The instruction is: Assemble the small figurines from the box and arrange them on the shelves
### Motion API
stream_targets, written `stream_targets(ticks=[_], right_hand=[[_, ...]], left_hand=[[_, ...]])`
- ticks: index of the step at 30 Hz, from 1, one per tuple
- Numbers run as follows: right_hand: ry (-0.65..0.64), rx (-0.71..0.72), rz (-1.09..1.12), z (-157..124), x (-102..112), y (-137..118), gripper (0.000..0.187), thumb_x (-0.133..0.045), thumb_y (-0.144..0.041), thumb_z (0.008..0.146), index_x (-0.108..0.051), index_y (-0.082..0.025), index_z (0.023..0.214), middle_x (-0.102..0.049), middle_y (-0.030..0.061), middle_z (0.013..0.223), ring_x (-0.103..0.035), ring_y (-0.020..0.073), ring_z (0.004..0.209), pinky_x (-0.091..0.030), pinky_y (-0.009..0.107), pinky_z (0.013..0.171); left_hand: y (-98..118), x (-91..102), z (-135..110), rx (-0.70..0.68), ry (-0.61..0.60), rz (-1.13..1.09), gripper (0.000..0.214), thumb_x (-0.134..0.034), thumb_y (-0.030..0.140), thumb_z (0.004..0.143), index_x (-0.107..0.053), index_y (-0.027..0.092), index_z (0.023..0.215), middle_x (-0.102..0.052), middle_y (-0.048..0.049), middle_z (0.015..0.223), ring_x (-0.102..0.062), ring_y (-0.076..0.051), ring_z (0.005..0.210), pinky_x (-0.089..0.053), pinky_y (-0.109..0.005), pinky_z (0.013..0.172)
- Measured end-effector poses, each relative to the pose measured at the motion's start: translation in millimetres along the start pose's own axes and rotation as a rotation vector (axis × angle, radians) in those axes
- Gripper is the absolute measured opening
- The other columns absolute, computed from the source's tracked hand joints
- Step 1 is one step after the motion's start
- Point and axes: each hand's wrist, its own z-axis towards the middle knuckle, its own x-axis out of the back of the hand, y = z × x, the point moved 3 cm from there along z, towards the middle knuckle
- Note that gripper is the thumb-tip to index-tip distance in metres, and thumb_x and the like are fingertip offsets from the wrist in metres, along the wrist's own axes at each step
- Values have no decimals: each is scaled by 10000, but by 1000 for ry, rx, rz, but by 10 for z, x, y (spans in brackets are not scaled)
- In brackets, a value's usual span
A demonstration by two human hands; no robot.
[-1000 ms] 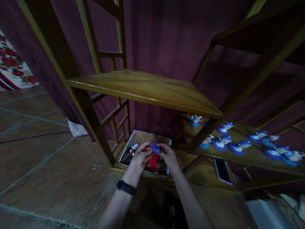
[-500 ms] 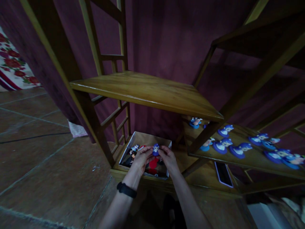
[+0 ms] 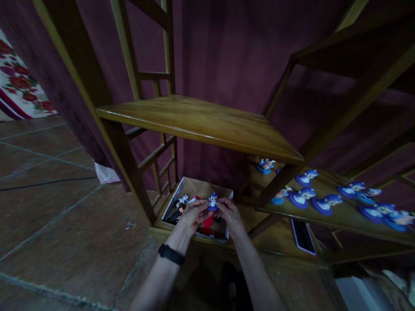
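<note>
A person's two hands hold a small purple-and-white figurine (image 3: 213, 202) above a white-walled box (image 3: 201, 185) at the foot of a wooden display stand. The left hand (image 3: 192, 216), with a black band (image 3: 171, 255) at its wrist, pinches the figurine's left side between thumb and fingers; the right hand (image 3: 231, 214) pinches the right side the same way, its fingers bent inward. The figurine is upright, its purple base low between the fingertips.

Inside the box, small dark-haired figures (image 3: 181, 207) lie at the left, and a red piece (image 3: 208, 221) lies under the hands (its shape is partly hidden). The box sits on the low board (image 3: 275, 239), below a bare upper shelf (image 3: 201, 121). Farther right on that board lies a phone (image 3: 303, 236), its screen dark.

Above the phone, a side shelf (image 3: 327, 183) carries rows of figures (image 3: 327, 204), some on purple bases and others on blue ones, several blurred. A maroon curtain (image 3: 220, 56) hangs behind the stand. At left, a black cable (image 3: 48, 185) crosses the tiled floor (image 3: 58, 224), and a flower-printed cloth (image 3: 19, 82) shows at the far left.
</note>
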Motion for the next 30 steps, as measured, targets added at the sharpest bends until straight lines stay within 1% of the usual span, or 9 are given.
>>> stream_targets(ticks=[5, 9, 18, 23, 27, 30], right_hand=[[9, -7, 8, -6, -5, -37, 268, -675, -412, 631, -609, -207, 789, -629, 0, 758, -560, 127, 625, -458, 241, 542], [14, -14, 1, -21, -13, -65, 278, -675, -425, 622, -615, -210, 789, -630, -1, 733, -559, 131, 608, -453, 244, 532], [64, -37, -35, -23, 21, -91, 229, -670, -368, 604, -613, -205, 754, -614, -18, 648, -531, 111, 540, -407, 214, 458], [31, -67, 32, -9, 45, -87, 261, -684, -376, 592, -620, -193, 768, -619, -12, 628, -539, 114, 532, -398, 214, 458], [19, -79, 63, -23, 53, -92, 268, -697, -373, 587, -616, -190, 765, -616, -17, 635, -531, 103, 530, -388, 208, 465], [10, -73, 54, -34, 52, -96, 274, -698, -385, 590, -615, -192, 766, -622, -14, 654, -536, 106, 543, -386, 208, 467]], left_hand=[[-40, 11, 11, 68, -32, -97, 86, -649, 51, 708, -638, 116, 764, -681, -59, 731, -655, -141, 659, -562, -270, 657], [-72, 20, 34, 85, -52, -129, 90, -646, 50, 713, -637, 117, 773, -676, -56, 740, -659, -142, 672, -562, -256, 648], [-133, 5, 63, 100, -11, -154, 97, -630, 41, 726, -639, 121, 781, -680, -58, 755, -659, -123, 640, -559, -211, 621], [-133, -15, 63, 106, -31, -150, 121, -619, 38, 734, -641, 118, 822, -688, -70, 777, -673, -151, 694, -568, -236, 650], [-127, -22, 55, 119, -57, -130, 110, -606, 32, 743, -643, 103, 818, -690, -80, 774, -675, -150, 679, -566, -232, 647], [-131, -7, 61, 119, -48, -127, 108, -613, 30, 736, -644, 105, 809, -690, -77, 762, -674, -147, 661, -564, -226, 634]])
